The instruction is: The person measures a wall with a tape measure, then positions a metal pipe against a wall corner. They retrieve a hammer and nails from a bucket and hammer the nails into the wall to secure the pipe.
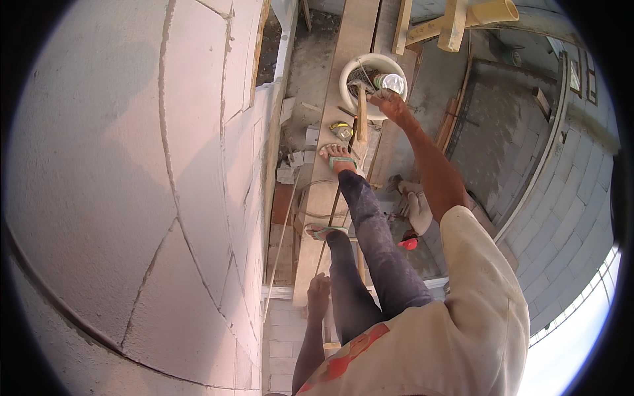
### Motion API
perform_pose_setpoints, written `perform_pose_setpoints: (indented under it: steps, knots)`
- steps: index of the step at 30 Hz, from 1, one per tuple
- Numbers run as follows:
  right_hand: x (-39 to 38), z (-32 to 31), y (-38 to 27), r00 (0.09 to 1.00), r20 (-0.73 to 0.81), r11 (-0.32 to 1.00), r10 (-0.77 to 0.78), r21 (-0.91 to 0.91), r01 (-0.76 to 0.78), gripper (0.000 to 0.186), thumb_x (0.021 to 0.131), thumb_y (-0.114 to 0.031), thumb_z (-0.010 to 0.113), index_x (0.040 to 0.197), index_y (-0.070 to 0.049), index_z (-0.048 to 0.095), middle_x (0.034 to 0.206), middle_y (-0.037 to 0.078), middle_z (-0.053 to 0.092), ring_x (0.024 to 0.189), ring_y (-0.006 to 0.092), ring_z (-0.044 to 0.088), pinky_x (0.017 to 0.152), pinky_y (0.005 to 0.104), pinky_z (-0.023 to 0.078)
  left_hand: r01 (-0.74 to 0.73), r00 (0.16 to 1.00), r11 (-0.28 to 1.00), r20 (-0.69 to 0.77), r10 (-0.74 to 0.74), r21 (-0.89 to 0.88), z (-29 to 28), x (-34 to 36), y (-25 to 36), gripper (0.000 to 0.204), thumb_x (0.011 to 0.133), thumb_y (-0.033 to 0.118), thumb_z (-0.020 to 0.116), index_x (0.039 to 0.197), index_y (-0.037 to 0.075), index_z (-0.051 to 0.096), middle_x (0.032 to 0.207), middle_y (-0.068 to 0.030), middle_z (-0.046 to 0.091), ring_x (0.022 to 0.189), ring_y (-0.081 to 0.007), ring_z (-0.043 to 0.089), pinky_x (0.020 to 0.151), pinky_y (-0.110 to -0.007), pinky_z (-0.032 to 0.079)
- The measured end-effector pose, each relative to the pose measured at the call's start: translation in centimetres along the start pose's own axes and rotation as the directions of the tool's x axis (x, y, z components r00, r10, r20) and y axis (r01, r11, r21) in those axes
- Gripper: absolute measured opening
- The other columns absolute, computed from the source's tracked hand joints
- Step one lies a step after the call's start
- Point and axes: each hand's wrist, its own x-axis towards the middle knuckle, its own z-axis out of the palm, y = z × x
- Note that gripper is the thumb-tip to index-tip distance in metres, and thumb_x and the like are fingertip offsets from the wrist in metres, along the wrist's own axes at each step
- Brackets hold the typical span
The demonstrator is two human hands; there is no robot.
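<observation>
My right hand point(388, 103) reaches over the rim of a white bucket point(345, 78), its fingers closed at the wooden handle of a tool point(362, 117). That tool's grey upper end lies over the bucket, and its exact kind is unclear. Inside the bucket a clear plastic container point(391, 83) stands among dark contents. On the plank point(356, 39) near the bucket lies a yellow tape measure point(341, 131), just beyond my foot. Down beside my left leg hangs my left hand point(319, 290), fingers curled; a thin dark line runs toward it, but what it holds is hidden.
I stand in sandals on narrow planks high beside a pale block wall point(198, 145). Below on the right, a person in a red cap point(408, 243) bends down. Timber pieces point(454, 26) and a yellowish pipe point(492, 13) cross beyond the bucket. A loop of wire point(317, 214) lies by my feet.
</observation>
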Motion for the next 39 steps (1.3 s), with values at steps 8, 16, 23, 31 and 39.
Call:
perform_pose_setpoints:
  steps: [8, 16, 23, 31, 39]
  knots:
    - [0.8, -0.8, -6.0, 0.942, 0.000, 0.891, 0.335, 0.326, -0.317, 0.034, 0.087, -0.039, 0.082, 0.095, -0.008, 0.068, 0.079, -0.003, 0.058, 0.074, 0.0098, 0.054, 0.068, 0.0298, 0.047, 0.072, 0.992, 0.993, -0.094, -0.082, -0.098, -1.8, -1.9, -2.6, 0.052, 0.096, 0.031, 0.060, 0.137, -0.001, 0.055, 0.126, -0.0120, 0.065, 0.114, -0.0224, 0.065, 0.090, -0.037, 0.053]
    - [-2.9, -3.1, -10.2, 0.945, 0.063, 0.945, 0.321, 0.047, -0.324, 0.052, 0.086, -0.050, 0.077, 0.088, 0.002, 0.071, 0.069, 0.011, 0.064, 0.064, 0.0200, 0.061, 0.065, 0.0391, 0.049, -0.339, 0.936, 0.887, 0.015, 0.352, 0.312, -4.1, -4.9, -15.2, 0.043, 0.095, 0.029, 0.059, 0.130, 0.003, 0.063, 0.124, -0.0121, 0.067, 0.110, -0.0221, 0.066, 0.083, -0.035, 0.057]
    - [-7.6, -3.6, -13.2, 0.942, 0.328, 0.870, -0.073, -0.441, 0.221, 0.046, 0.098, -0.041, 0.056, 0.100, 0.002, 0.071, 0.099, 0.029, 0.071, 0.094, 0.0467, 0.069, 0.080, 0.0534, 0.054, -0.179, 0.983, 0.962, -0.005, 0.184, 0.207, 0.0, -8.4, -17.2, 0.051, 0.096, 0.034, 0.063, 0.136, 0.001, 0.061, 0.126, -0.0208, 0.068, 0.118, -0.0322, 0.065, 0.101, -0.040, 0.050]
    - [-13.6, -1.4, -26.5, 0.755, 0.645, 0.638, 0.119, -0.632, 0.440, 0.057, 0.099, -0.047, 0.046, 0.107, 0.004, 0.072, 0.110, 0.031, 0.070, 0.109, 0.0471, 0.065, 0.096, 0.0523, 0.049, -0.113, 0.959, 0.869, -0.283, -0.032, -0.482, 3.2, -12.8, -22.6, 0.069, 0.085, 0.042, 0.078, 0.137, 0.001, 0.059, 0.131, -0.0211, 0.066, 0.116, -0.0306, 0.067, 0.098, -0.039, 0.052]
    - [-19.6, 6.5, -34.7, 0.193, 0.965, 0.194, 0.179, -0.226, 0.955, 0.025, 0.089, -0.023, 0.058, 0.090, -0.001, 0.070, 0.091, 0.023, 0.073, 0.090, 0.0415, 0.070, 0.076, 0.0504, 0.053, -0.251, 0.823, 0.768, -0.548, -0.152, -0.589, 8.4, -10.7, -33.5, 0.056, 0.091, 0.037, 0.066, 0.132, -0.001, 0.064, 0.133, -0.0255, 0.063, 0.124, -0.0394, 0.061, 0.106, -0.046, 0.047]
